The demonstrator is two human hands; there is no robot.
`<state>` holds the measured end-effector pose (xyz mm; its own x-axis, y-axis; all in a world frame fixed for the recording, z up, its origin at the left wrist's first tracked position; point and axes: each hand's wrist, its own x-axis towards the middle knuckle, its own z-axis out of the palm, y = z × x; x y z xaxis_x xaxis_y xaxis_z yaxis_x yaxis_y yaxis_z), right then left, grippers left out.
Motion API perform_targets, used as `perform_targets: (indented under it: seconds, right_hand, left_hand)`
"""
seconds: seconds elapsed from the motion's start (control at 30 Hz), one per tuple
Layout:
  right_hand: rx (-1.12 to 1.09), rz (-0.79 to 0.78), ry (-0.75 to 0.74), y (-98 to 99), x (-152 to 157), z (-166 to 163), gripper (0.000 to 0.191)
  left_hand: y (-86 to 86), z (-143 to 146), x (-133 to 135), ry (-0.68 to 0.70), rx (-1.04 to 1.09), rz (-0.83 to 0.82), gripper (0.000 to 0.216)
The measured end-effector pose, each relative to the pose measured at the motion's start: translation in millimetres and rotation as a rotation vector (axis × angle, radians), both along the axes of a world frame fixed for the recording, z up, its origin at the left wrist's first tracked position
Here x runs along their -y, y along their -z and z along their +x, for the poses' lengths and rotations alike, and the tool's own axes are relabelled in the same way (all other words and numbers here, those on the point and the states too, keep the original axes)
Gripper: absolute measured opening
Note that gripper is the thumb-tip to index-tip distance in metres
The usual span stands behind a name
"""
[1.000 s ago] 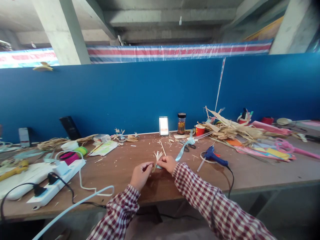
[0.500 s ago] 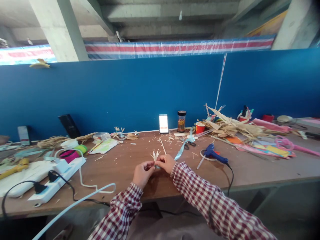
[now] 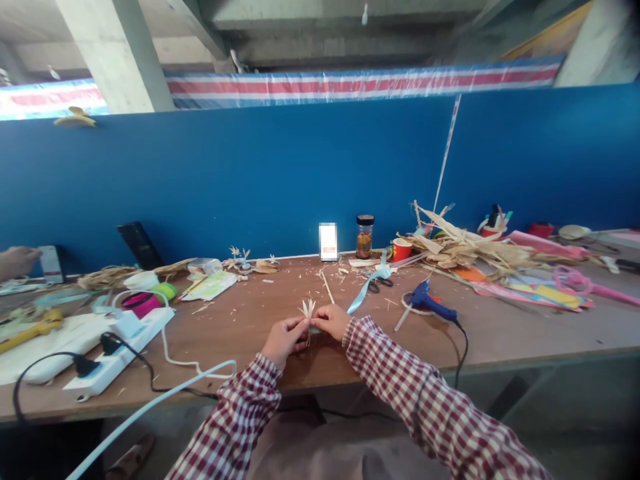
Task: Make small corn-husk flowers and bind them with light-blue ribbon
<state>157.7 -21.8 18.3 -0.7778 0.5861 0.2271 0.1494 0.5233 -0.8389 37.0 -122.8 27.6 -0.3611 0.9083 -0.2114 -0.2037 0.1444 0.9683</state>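
Note:
A small pale straw flower (image 3: 307, 309) stands upright between both hands, just above the brown wooden table (image 3: 250, 333). My left hand (image 3: 283, 340) pinches its base from the left with fingers closed. From the right, my right hand (image 3: 331, 321) pinches the same base, where a light blue ribbon (image 3: 367, 287) trails away toward the scissors. Both sleeves are red and white checked.
A blue glue gun (image 3: 429, 302) lies right of my hands, its cord running off the table edge. A white power strip (image 3: 117, 350) with plugs sits at left. Dried husks (image 3: 465, 250) and coloured paper pile at right; a jar (image 3: 365, 237) and red cup (image 3: 401, 249) stand by the blue wall. Another person's hand (image 3: 17, 260) shows far left.
The flower's petals have turned from tilted to upright, and my hands have closed in tighter around its base. Another person's hand has come into view at far left.

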Motion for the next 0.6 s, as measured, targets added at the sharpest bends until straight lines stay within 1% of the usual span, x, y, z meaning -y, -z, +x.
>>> perform_targets:
  seconds: [0.17,0.27,0.4,0.6]
  right_hand:
    - [0.001,0.006,0.025,1.2,3.3,-2.3,0.024]
    - [-0.015,0.016,0.060,2.2,5.8,-7.3,0.020]
    - [-0.023,0.021,0.081,2.5,6.8,-9.0,0.018]
    - [-0.013,0.024,0.063,2.2,7.2,-2.2,0.014]
  left_hand:
    - [-3.6,2.5,3.4,-0.034,0.059,0.010,0.033]
    - [-5.4,3.2,2.0,-0.103,0.070,0.003,0.031]
    - [-4.1,4.1,-3.6,-0.184,0.053,-0.019,0.031]
    - [3.1,3.4,-9.6,-0.187,-0.004,0.006,0.035]
